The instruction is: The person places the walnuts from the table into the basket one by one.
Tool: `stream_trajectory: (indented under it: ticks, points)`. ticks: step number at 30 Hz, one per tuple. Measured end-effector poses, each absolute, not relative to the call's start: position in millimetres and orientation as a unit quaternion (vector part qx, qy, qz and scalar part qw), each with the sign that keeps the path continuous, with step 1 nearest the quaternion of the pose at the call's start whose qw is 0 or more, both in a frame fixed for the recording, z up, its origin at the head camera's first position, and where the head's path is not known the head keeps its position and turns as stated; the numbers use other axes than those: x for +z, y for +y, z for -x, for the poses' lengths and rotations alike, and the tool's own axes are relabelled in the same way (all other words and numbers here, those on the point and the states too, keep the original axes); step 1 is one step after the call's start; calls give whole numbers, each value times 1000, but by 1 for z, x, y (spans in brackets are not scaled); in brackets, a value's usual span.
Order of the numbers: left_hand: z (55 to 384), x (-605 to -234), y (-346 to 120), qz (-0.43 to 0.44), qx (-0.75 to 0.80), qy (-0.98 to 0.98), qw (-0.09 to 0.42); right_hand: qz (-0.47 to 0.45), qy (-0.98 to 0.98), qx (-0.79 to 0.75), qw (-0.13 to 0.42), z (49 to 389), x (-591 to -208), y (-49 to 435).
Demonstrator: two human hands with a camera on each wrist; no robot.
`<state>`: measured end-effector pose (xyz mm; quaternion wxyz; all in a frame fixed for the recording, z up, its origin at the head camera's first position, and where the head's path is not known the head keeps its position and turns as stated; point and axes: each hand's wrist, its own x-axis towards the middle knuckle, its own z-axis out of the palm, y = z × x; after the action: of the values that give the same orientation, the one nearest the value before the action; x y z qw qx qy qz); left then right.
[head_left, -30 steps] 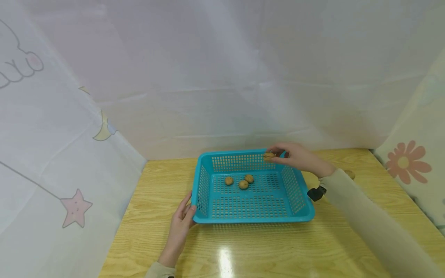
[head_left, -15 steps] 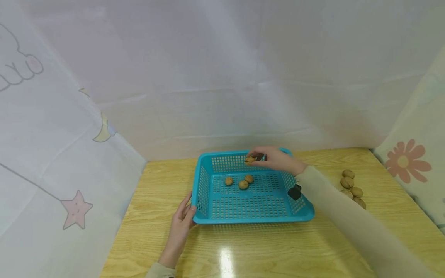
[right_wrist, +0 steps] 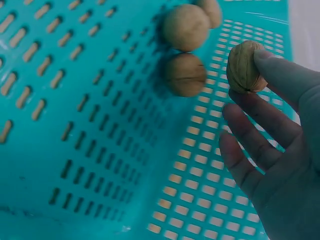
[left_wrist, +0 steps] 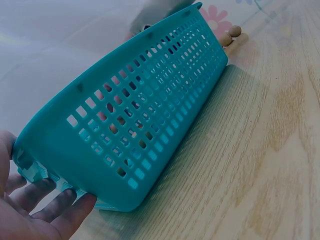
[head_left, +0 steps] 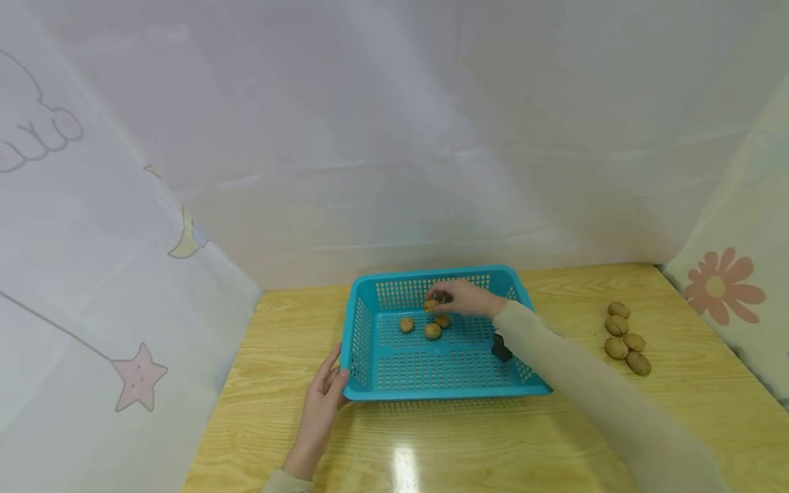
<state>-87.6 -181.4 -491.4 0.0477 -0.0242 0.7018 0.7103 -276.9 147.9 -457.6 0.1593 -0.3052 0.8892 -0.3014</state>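
My right hand (head_left: 464,298) pinches a walnut (right_wrist: 244,67) between thumb and fingertips, inside the blue plastic basket (head_left: 456,393) near its back wall. Below it on the basket floor lie three walnuts: one walnut (head_left: 407,324) to the left, a second (head_left: 433,331) in the middle, and a third (head_left: 442,320) close behind that. At the basket's front left corner, my left hand (head_left: 323,392) grips the rim, its thumb on top. The left wrist view shows the fingers (left_wrist: 75,212) of that hand under the rim, against the outer wall.
Several more walnuts (head_left: 616,348) lie in a loose cluster on the wooden table (head_left: 296,322), right of the basket. A pale cloth (head_left: 394,171) hangs behind the table, and printed cloths hang along both sides.
My right hand has carried the walnut leftward and down, from over the basket's back right rim to just above the walnuts inside. The left hand keeps its grip on the rim.
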Motion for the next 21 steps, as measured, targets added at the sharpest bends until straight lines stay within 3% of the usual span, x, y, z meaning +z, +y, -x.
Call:
stream_trajectory:
  ticks: [21]
  points:
    - [89,-495,-182,28,712,700,49,286,894,-293,181,279,-474,131]
